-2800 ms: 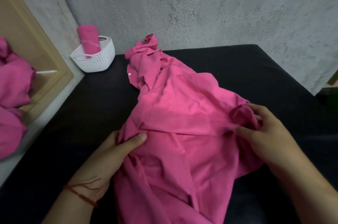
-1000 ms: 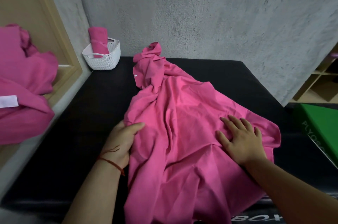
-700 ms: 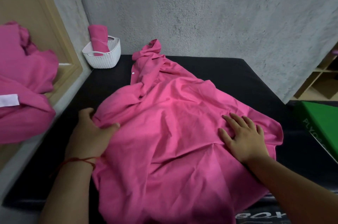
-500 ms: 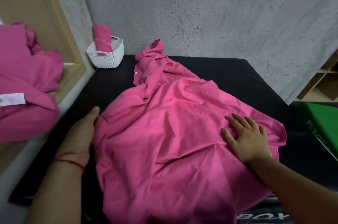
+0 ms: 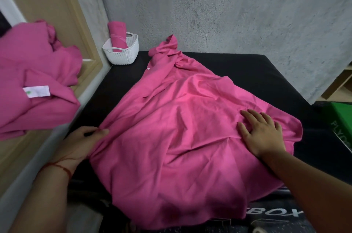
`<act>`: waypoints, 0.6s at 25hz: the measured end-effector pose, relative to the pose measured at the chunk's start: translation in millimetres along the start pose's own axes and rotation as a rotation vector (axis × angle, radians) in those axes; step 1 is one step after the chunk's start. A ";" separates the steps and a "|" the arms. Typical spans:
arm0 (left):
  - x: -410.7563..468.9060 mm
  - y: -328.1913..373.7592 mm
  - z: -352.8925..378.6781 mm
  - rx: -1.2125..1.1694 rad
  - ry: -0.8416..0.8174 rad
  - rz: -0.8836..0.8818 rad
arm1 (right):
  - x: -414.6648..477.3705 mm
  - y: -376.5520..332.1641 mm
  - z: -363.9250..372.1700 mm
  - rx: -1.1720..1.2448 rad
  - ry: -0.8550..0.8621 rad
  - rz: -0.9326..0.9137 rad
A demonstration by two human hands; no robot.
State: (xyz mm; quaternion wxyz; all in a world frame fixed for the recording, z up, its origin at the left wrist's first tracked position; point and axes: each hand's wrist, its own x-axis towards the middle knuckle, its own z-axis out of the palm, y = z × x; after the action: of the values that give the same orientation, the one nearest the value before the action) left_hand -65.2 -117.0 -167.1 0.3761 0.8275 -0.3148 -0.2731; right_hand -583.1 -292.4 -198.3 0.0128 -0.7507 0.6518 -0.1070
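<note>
Black counter carries the shirt, spread out but creased: your left hand pinches its left edge, your right hand lies flat and open on it; smoothing looks partial, folding not yet begun.

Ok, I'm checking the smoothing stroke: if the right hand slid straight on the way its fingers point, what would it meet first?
Likely just more pink shirt: the right hand lies flat on it, fingers aimed toward its creased far edge; beyond that, bare black mat.
</note>
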 end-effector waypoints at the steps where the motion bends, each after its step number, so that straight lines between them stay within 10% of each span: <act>1: -10.0 -4.2 -2.1 -0.107 -0.049 -0.012 | -1.8 -2.7 -3.4 -0.002 0.001 -0.009; 4: -42.6 -16.9 -10.1 -0.431 -0.180 -0.069 | -24.2 -1.0 -19.5 0.085 0.139 0.018; 8: -75.6 -25.8 -37.6 -0.063 -0.411 0.120 | -87.8 35.9 -50.1 0.299 0.346 0.343; 11: -92.9 -21.4 -31.5 0.015 -0.361 0.214 | -120.7 64.2 -59.5 0.465 0.187 0.692; 15: -100.1 -16.7 -13.4 -0.092 -0.216 0.247 | -131.3 58.3 -75.1 0.350 -0.138 0.637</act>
State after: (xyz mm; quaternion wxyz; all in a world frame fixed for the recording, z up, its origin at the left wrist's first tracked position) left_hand -116.0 -29.6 -151.2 0.4084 0.7302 -0.4400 -0.3262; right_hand -670.0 -163.3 -153.2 0.2178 -0.5019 0.8223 -0.1566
